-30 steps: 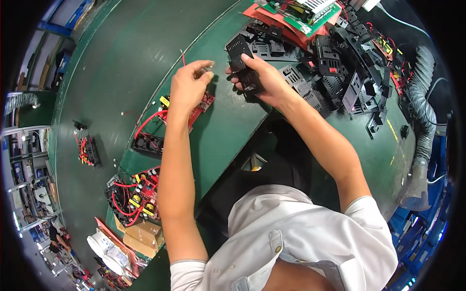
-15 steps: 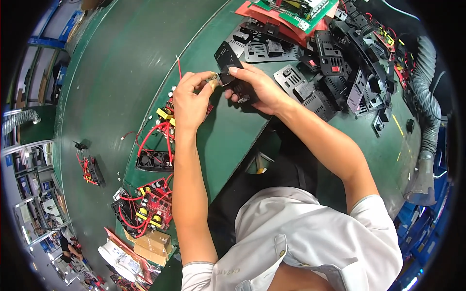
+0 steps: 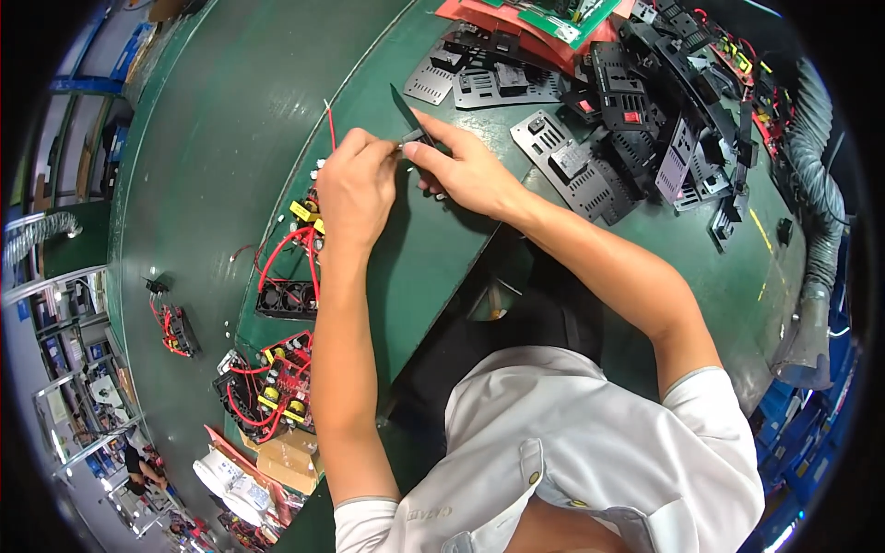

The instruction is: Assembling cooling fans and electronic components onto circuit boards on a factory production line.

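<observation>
A black slotted panel (image 3: pixel 403 107) is turned nearly edge-on in my right hand (image 3: pixel 468 173), whose thumb and fingers are closed round it. A small dark block-shaped part (image 3: pixel 412 135) sticks out from the panel's left side. My left hand (image 3: pixel 356 189) is closed, its fingertips pinched together right at that part. Whatever lies between those fingertips is hidden. Under and beside the left wrist is a red circuit board (image 3: pixel 307 217) with yellow components, and its red wires (image 3: pixel 288 241) lead to a pair of black fans (image 3: pixel 288 299).
Several black slotted panels (image 3: pixel 576 166) lie piled at the right, with green boards on red sheets (image 3: pixel 553 32) behind. Another red board (image 3: pixel 288 378) sits at the lower left near a cardboard box (image 3: pixel 288 461). A small wired assembly (image 3: pixel 173 330) lies farther left. A flexible grey duct (image 3: pixel 816 175) bounds the right.
The panel has turned from showing its slotted face to nearly edge-on. My left hand has rolled so that its back shows, fingertips still at the panel. The whole view has shifted slightly.
</observation>
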Action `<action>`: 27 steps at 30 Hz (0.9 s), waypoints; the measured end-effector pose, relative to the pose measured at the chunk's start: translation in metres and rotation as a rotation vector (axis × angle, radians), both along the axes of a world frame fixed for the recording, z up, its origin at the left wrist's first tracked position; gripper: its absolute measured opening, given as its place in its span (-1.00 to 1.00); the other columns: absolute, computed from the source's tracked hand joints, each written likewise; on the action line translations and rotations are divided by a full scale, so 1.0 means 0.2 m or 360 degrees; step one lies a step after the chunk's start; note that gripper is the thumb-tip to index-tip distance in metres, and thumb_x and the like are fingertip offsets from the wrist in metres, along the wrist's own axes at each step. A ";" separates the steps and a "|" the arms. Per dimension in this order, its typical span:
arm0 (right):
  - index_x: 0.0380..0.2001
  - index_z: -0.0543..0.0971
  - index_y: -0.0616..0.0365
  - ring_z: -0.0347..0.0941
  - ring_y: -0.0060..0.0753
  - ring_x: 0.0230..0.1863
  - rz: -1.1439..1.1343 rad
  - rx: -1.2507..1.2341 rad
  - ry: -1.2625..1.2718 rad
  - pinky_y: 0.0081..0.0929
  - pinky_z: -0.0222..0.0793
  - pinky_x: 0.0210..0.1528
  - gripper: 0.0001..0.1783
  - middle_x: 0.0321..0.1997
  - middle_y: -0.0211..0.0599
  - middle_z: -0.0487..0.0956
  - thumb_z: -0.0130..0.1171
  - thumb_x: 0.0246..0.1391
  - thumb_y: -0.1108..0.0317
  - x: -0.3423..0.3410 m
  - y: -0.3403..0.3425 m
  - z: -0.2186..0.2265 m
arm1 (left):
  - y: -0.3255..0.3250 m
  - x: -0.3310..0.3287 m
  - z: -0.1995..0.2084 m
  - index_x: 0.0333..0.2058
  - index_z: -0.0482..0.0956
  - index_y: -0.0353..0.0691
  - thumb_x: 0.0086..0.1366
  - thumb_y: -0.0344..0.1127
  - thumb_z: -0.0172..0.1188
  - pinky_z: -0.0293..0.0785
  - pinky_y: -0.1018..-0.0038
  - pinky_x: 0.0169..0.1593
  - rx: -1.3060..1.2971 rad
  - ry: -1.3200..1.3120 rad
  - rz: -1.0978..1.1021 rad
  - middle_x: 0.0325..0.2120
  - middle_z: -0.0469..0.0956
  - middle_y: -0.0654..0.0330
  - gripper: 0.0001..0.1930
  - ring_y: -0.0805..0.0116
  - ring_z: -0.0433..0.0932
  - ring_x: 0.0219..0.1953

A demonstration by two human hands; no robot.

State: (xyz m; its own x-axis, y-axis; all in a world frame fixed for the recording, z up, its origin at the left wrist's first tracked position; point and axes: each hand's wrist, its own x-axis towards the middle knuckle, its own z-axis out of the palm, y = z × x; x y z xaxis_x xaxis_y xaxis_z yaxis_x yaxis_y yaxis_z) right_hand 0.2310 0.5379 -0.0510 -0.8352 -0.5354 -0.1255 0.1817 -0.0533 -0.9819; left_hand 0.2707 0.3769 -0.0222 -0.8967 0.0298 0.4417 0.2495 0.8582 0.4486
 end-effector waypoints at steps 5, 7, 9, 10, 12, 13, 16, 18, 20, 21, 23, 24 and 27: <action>0.41 0.21 0.14 0.45 -0.62 -0.41 0.0057 0.0053 -0.0051 -0.59 0.46 -0.30 -0.34 -0.27 -0.41 0.50 0.10 0.33 0.20 -0.02 0.03 0.02 | -0.10 -0.08 0.07 -0.29 0.65 -0.36 0.19 -0.45 0.32 0.50 0.44 -0.23 0.0271 -0.0656 -0.0131 -0.41 0.58 0.18 -0.87 0.38 0.59 -0.35; 0.41 0.17 0.17 0.49 -0.59 -0.34 0.0079 0.0062 -0.0029 -0.56 0.52 -0.23 -0.32 -0.19 -0.36 0.50 0.10 0.33 0.19 -0.02 0.03 -0.01 | -0.25 -0.19 0.15 -0.16 0.69 -0.33 0.14 -0.28 0.39 0.51 0.45 -0.17 0.0859 -0.1194 -0.0239 -0.33 0.67 0.21 -0.68 0.43 0.61 -0.31; 0.39 0.19 0.20 0.52 -0.55 -0.26 0.0057 -0.0049 -0.0251 -0.53 0.54 -0.17 -0.32 -0.12 -0.31 0.53 0.12 0.33 0.19 -0.03 0.02 0.01 | -0.40 -0.34 0.13 -0.07 0.68 -0.29 0.15 -0.13 0.37 0.54 0.40 -0.10 0.0436 -0.1025 0.0113 -0.28 0.70 0.11 -0.56 0.34 0.66 -0.24; 0.38 0.21 0.20 0.53 -0.54 -0.25 0.0086 -0.0093 -0.0305 -0.54 0.54 -0.15 -0.34 -0.11 -0.30 0.53 0.13 0.32 0.19 -0.03 -0.01 0.01 | -0.50 -0.41 0.03 -0.09 0.69 -0.28 0.16 -0.09 0.34 0.55 0.33 -0.07 0.0112 -0.0793 0.0321 -0.26 0.70 0.02 -0.57 0.22 0.67 -0.20; 0.33 0.29 0.20 0.54 -0.54 -0.20 0.0119 -0.0086 -0.0311 -0.57 0.52 -0.09 -0.38 -0.11 -0.31 0.54 0.15 0.31 0.20 -0.04 0.01 0.01 | -0.49 -0.51 -0.05 -0.09 0.68 -0.30 0.17 -0.07 0.31 0.54 0.25 -0.01 -0.0308 -0.0761 0.0520 -0.20 0.68 -0.09 -0.55 0.03 0.67 -0.12; 0.33 0.29 0.20 0.54 -0.54 -0.20 0.0141 -0.0088 -0.0301 -0.57 0.52 -0.09 -0.38 -0.11 -0.31 0.54 0.15 0.31 0.20 -0.04 0.01 0.00 | -0.46 -0.55 -0.03 -0.08 0.66 -0.33 0.18 -0.09 0.32 0.52 0.25 0.02 -0.0421 -0.0941 0.0554 -0.17 0.67 -0.11 -0.54 -0.02 0.65 -0.08; 0.30 0.34 0.18 0.52 -0.56 -0.15 0.0095 -0.0037 -0.0218 -0.55 0.48 -0.03 -0.42 -0.12 -0.37 0.54 0.16 0.30 0.19 -0.02 0.00 -0.02 | -0.44 -0.56 -0.05 -0.17 0.72 -0.18 0.12 -0.19 0.30 0.53 0.25 0.01 -0.0399 -0.0742 0.0514 -0.25 0.69 -0.01 -0.69 0.04 0.66 -0.12; 0.30 0.34 0.18 0.52 -0.56 -0.14 0.0110 -0.0097 -0.0224 -0.56 0.48 -0.04 -0.43 -0.12 -0.38 0.53 0.16 0.31 0.20 -0.01 0.00 0.01 | -0.45 -0.52 -0.02 -0.13 0.69 -0.21 0.16 -0.26 0.28 0.53 0.27 -0.01 -0.0320 -0.0781 0.0540 -0.25 0.70 0.05 -0.70 0.12 0.67 -0.15; 0.21 0.40 0.19 0.51 -0.55 -0.13 0.0127 -0.0165 -0.0246 -0.56 0.48 -0.03 -0.50 -0.12 -0.38 0.53 0.15 0.31 0.19 -0.01 -0.01 -0.02 | -0.50 -0.46 0.02 -0.06 0.63 -0.26 0.24 -0.33 0.25 0.54 0.34 -0.01 0.0161 -0.0663 0.0107 -0.22 0.68 0.15 -0.70 0.26 0.66 -0.18; 0.18 0.42 0.20 0.51 -0.54 -0.13 0.0140 -0.0190 -0.0228 -0.56 0.48 -0.02 -0.53 -0.11 -0.38 0.53 0.15 0.32 0.19 -0.02 0.01 -0.03 | -0.48 -0.43 0.05 -0.06 0.63 -0.26 0.24 -0.33 0.25 0.54 0.34 -0.01 0.0168 -0.0666 0.0124 -0.22 0.68 0.15 -0.70 0.26 0.66 -0.18; 0.10 0.44 0.23 0.52 -0.51 -0.11 0.0064 -0.0144 -0.0292 -0.53 0.50 0.00 -0.58 -0.10 -0.34 0.53 0.14 0.32 0.20 -0.02 0.03 -0.02 | -0.40 -0.34 0.14 0.01 0.57 -0.32 0.32 -0.35 0.22 0.53 0.43 -0.02 0.1062 -0.0830 -0.0161 -0.21 0.64 0.22 -0.69 0.39 0.61 -0.16; 0.10 0.44 0.24 0.52 -0.50 -0.10 0.0070 -0.0150 -0.0296 -0.52 0.50 0.01 -0.59 -0.09 -0.33 0.54 0.14 0.32 0.20 -0.02 0.03 0.00 | -0.39 -0.27 0.19 0.01 0.57 -0.32 0.32 -0.35 0.22 0.53 0.43 -0.02 0.1052 -0.0822 -0.0155 -0.21 0.64 0.22 -0.69 0.39 0.61 -0.16; 0.06 0.46 0.24 0.54 -0.48 -0.13 0.0058 -0.0182 -0.0351 -0.52 0.51 -0.02 -0.61 -0.12 -0.32 0.55 0.14 0.32 0.19 -0.03 0.00 -0.02 | -0.33 -0.06 0.24 -0.08 0.65 -0.36 0.32 -0.37 0.23 0.52 0.51 -0.07 0.0653 -0.0549 -0.0061 -0.21 0.60 0.21 -0.75 0.43 0.61 -0.18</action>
State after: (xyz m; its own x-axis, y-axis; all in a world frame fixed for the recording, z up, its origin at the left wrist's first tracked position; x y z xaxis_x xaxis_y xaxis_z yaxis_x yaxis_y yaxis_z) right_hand 0.2254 0.5389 -0.0549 -0.7741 -0.5860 -0.2395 0.3949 -0.1512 -0.9062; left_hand 0.2579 0.3111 0.0264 -0.9935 -0.0477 0.1036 0.0559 0.5881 0.8068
